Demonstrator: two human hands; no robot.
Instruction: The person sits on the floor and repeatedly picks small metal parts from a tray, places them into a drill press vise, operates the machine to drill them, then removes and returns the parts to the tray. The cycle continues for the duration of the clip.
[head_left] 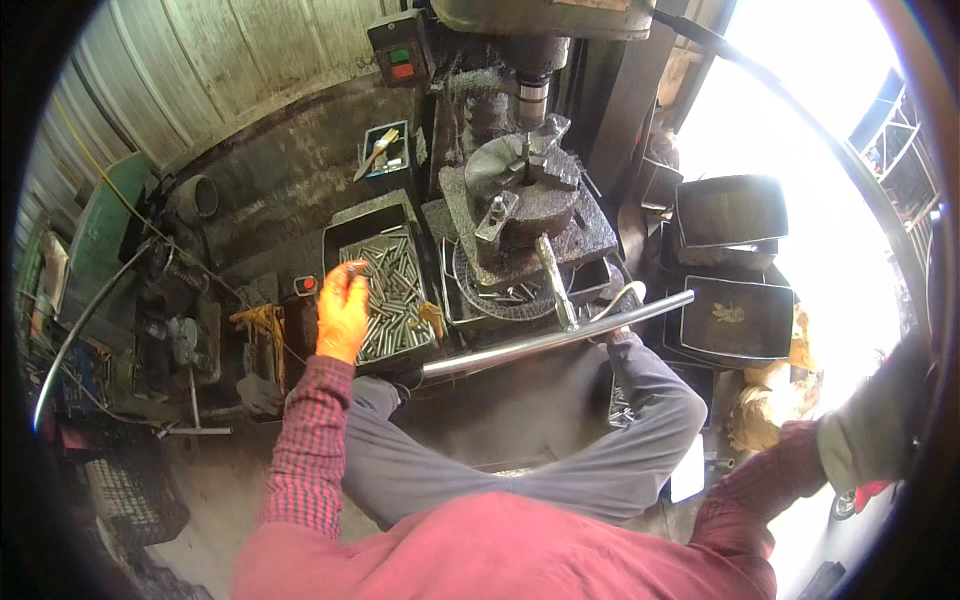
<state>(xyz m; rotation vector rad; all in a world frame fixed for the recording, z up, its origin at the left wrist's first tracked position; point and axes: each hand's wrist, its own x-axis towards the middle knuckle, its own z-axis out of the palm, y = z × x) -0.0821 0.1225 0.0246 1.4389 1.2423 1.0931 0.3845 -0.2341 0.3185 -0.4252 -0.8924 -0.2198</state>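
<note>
Head view: left hand [343,312] pinches a metal pin [356,268] over the tray [345,228]; right hand's [868,432] grip unclear.

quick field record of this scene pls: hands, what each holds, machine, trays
left hand: in an orange glove, picking a small metal pin above the tray of pins
right hand: in a grey glove, raised at the right edge, grip unclear
machine: drill press with chuck
lever: long steel bar across the knees
other trays: dark metal trays on the right
</note>
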